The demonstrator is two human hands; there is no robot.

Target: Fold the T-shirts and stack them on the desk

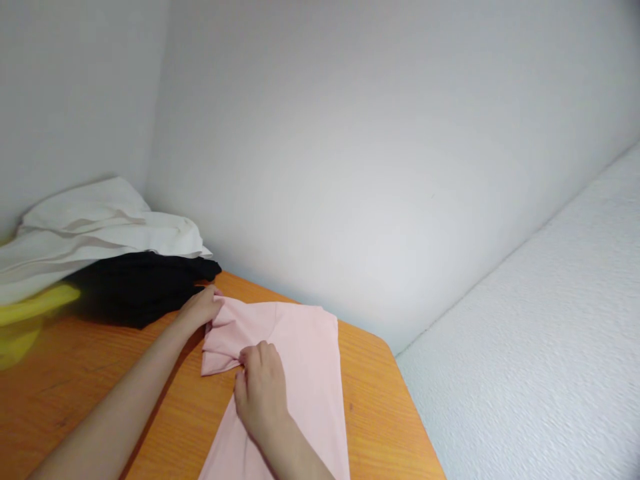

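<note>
A pink T-shirt (310, 373) lies folded lengthwise on the wooden table, its sleeve (223, 347) out to the left. At the sleeve's upper corner, the fingers of my left hand (203, 307) are closed on the cloth. My right hand (263, 387) rests over the shirt, fingers curled and pinching the fabric where the sleeve meets the body. Small creases run across the sleeve between both hands. The lower part of the shirt runs out of view at the bottom, partly behind my right forearm.
Left of the shirt lies a black garment (145, 287), with white cloth (100, 227) heaped over and behind it. A blurred yellow cloth (35, 307) is at the left edge. The orange-brown table (385, 413) meets a pale wall (350, 167) behind; its right edge slants downward.
</note>
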